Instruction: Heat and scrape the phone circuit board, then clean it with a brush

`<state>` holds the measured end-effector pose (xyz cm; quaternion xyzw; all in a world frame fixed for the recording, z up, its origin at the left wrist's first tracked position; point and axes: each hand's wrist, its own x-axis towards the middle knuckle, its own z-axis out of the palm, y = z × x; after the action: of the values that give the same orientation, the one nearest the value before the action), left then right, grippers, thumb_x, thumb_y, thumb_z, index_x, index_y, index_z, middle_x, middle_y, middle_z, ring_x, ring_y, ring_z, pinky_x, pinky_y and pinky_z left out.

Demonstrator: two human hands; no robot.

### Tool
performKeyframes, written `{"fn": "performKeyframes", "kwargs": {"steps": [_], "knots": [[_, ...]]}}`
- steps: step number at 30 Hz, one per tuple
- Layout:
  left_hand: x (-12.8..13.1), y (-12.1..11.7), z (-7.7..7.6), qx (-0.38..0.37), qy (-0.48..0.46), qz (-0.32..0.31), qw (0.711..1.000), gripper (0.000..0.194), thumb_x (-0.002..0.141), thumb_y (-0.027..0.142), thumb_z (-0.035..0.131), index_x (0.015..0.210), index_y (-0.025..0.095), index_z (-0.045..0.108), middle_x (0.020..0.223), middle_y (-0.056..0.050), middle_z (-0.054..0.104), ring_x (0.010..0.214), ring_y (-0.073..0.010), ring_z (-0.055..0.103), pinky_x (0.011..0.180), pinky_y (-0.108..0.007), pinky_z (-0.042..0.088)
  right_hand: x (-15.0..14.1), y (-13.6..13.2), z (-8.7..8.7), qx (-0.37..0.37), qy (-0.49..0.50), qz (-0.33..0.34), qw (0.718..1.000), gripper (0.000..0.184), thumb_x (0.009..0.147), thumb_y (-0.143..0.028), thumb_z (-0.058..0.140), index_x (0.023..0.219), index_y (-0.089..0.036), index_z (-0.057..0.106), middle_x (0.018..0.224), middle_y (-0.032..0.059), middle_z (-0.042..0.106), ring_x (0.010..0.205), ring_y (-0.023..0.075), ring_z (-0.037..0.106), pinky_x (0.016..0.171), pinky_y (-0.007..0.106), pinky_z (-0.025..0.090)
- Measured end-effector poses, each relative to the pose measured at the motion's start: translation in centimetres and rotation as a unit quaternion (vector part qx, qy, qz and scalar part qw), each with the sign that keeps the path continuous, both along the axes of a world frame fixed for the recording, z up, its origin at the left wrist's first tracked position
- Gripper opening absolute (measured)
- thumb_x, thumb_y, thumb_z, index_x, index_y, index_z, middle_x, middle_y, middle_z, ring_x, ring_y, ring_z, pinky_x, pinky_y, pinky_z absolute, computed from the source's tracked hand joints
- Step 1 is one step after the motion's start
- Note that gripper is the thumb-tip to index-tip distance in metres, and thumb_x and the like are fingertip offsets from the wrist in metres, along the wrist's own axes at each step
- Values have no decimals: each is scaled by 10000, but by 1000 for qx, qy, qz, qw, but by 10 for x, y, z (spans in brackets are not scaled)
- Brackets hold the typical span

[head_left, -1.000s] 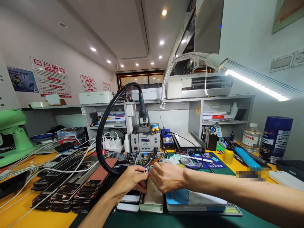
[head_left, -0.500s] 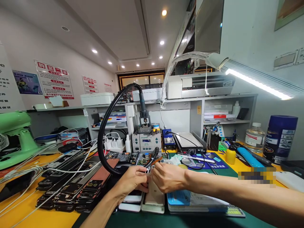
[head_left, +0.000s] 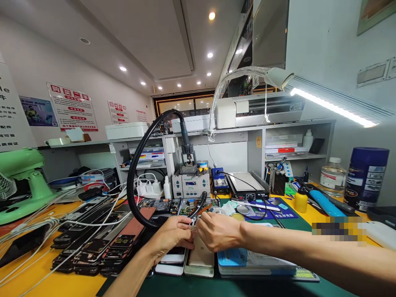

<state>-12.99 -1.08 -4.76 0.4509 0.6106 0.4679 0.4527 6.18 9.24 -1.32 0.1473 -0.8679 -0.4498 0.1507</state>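
Observation:
My left hand and my right hand meet at the middle of the bench, fingers pinched together on a small metal part between them. What the part is I cannot make out. Below the hands lie a gold phone and a white phone, side by side on the green mat. A thick black hose arcs over from the hot-air station and ends just behind my fingers.
Rows of dismantled phones and white cables cover the yellow bench at left, beside a green fan. A blue-covered stack lies right of the phones. Bottles, a dark blue can, tools and a heating plate stand at right under the lamp.
Both hands stay pinched together at the same spot. The view has shifted slightly to the left; nothing on the bench has moved.

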Motion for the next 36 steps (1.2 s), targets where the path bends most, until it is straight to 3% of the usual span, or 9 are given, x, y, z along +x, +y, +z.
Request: {"fn": "performKeyframes", "kwargs": {"steps": [10,17,23,30,36], "knots": [[15,-9,14,-17,94,15,995,403,966,376,637,1306,167,582,1284,-104,625,1087,-227,656,914,-438,593,6,10,-8,-75,16,-23,997,190,987,-311,639,1048,-133,665,963,32,687,810,149,673,700,307,589],[21,-16,14,22,157,-5,987,416,964,372,640,1322,171,573,1303,-107,617,1101,-232,652,926,-446,590,7,18,-10,-165,47,-49,984,199,992,-322,633,1067,-140,664,975,33,689,805,147,673,707,311,593],[32,-25,16,42,206,8,978,423,964,374,640,1329,173,569,1307,-107,616,1105,-234,651,929,-449,589,4,24,-12,-200,47,-54,977,210,995,-332,629,1079,-144,669,999,42,697,826,152,680,729,323,599],[32,-31,18,48,220,15,974,428,964,374,639,1335,175,566,1306,-107,617,1097,-232,654,924,-446,591,7,21,-11,-223,28,-43,973,214,994,-324,631,1101,-142,663,1007,43,695,819,150,681,717,318,601],[32,-35,20,61,200,19,978,417,964,377,638,1323,175,575,1305,-105,618,1109,-236,649,936,-451,586,-9,39,-9,-270,57,-69,959,256,999,-345,619,1186,-173,654,1144,75,687,913,173,683,788,355,606]]}}
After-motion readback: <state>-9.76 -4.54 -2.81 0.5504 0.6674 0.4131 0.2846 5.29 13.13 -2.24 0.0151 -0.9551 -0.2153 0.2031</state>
